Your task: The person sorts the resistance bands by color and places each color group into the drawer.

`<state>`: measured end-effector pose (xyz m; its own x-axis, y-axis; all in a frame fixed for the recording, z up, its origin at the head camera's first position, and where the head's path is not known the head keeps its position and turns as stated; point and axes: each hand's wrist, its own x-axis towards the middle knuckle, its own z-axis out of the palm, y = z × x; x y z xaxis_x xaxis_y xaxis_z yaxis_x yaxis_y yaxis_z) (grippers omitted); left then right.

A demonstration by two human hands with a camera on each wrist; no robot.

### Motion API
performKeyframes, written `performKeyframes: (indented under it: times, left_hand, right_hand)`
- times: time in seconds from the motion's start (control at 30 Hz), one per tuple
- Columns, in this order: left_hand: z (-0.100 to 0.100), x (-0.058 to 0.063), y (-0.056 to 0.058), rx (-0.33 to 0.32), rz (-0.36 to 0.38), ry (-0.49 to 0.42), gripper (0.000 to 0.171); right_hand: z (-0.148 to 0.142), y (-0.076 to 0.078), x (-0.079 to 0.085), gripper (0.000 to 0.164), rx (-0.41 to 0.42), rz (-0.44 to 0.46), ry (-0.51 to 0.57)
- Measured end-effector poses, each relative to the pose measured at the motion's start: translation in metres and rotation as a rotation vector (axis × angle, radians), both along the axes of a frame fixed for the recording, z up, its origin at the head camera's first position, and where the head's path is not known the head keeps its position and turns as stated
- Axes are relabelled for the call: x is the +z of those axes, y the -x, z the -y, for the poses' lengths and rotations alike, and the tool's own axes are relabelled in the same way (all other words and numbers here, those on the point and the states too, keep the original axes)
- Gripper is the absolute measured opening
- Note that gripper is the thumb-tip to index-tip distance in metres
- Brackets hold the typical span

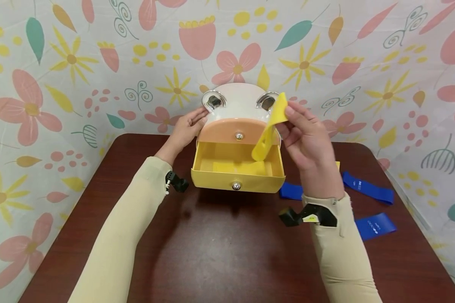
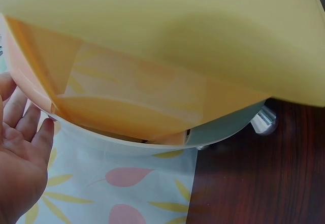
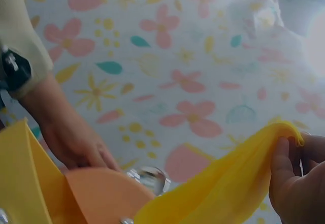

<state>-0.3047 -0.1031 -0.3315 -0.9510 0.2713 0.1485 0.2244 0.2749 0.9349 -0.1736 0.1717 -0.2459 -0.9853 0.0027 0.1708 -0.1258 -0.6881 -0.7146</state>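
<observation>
A small drawer box with a white top (image 1: pixel 236 99) and silver-ringed eyes stands on the table. Its orange upper drawer (image 1: pixel 218 131) is closed, while the yellow lower drawer (image 1: pixel 212 180) is pulled out. Inside that drawer lies a flat yellow band (image 1: pixel 244 169). My left hand (image 1: pixel 186 131) rests against the box's left side, and its fingers (image 2: pixel 31 120) lie along the rim in the left wrist view. Above the drawer's right part, my right hand (image 1: pixel 307 141) pinches one end of a yellow elastic band (image 1: pixel 266 139), which hangs down over the drawer.
Several blue elastic bands (image 1: pixel 377 226) lie on the right side of the dark wooden table (image 1: pixel 220 256). Part of a yellow edge (image 1: pixel 338 166) shows behind my right wrist. A flower-patterned cloth (image 1: pixel 113 54) hangs behind and around the table.
</observation>
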Motion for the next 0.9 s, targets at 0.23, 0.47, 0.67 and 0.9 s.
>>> performKeyframes:
  times: [0.23,0.47,0.67,0.9]
  left_hand:
    - [0.000,0.000,0.000,-0.009,0.005,-0.002,0.052]
    - [0.001,0.000,-0.001,-0.014,-0.002,-0.007,0.052]
    - [0.001,-0.001,-0.001,-0.020,-0.010,-0.002,0.052]
    - [-0.001,-0.001,-0.003,-0.024,0.008,-0.045,0.051]
  right_hand:
    - [0.034,0.008,-0.005,0.034,0.050,0.039,-0.097]
    - [0.069,0.016,-0.011,0.042,0.077,0.118,-0.236]
    - [0.094,0.021,-0.027,0.043,0.107,0.135,-0.275]
    - [0.103,0.027,-0.044,0.026,0.126,0.149,-0.299]
